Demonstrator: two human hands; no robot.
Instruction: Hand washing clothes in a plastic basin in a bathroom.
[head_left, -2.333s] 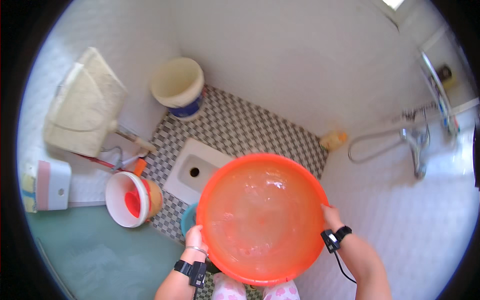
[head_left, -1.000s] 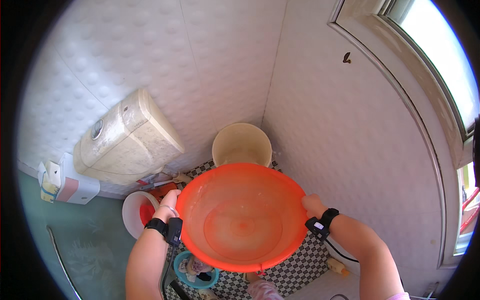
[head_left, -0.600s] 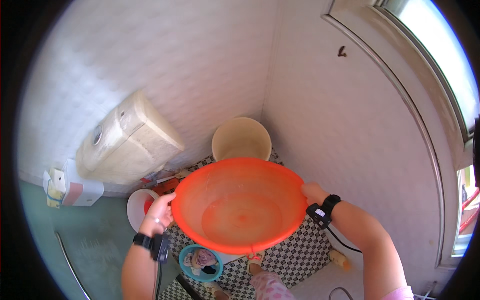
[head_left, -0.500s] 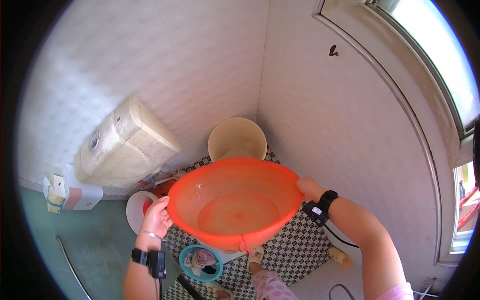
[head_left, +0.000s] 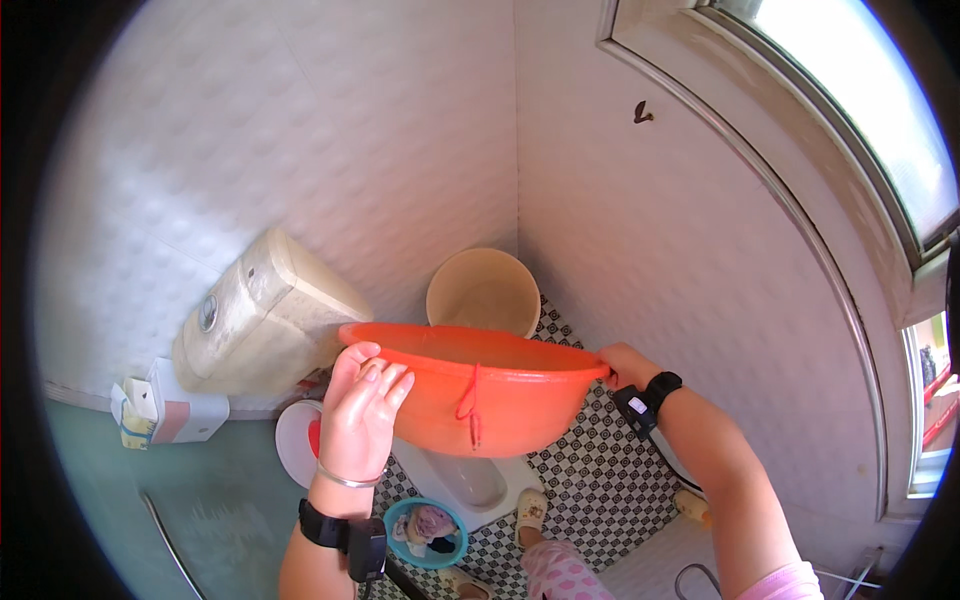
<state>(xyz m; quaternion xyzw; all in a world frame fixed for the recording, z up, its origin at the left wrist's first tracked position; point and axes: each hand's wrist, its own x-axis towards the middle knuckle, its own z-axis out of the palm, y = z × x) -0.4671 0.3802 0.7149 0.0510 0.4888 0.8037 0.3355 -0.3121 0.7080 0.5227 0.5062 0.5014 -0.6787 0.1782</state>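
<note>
So the orange plastic basin (head_left: 490,420) is up in the air above the squat toilet (head_left: 475,482), tipped with its mouth facing away from the wearer, so I can't see what's inside. Right hand (head_left: 628,366) has its grip clamped on the rim; left hand (head_left: 360,415) sits against the opposite side, fingers bent at the edge, but I can't tell if that grip is actually closed. Hands on opposite sides probably because it's too wide to steer with one. Red string loop (head_left: 470,405) dangles off the near rim, maybe for hanging it up. Cream bucket (head_left: 485,285) is tucked in the corner behind, likely to be out of the way. Blue tub (head_left: 428,562) holding crumpled cloths (head_left: 430,522) sits on the patterned floor (head_left: 610,475) beside the toilet, probably to keep them together.
</note>
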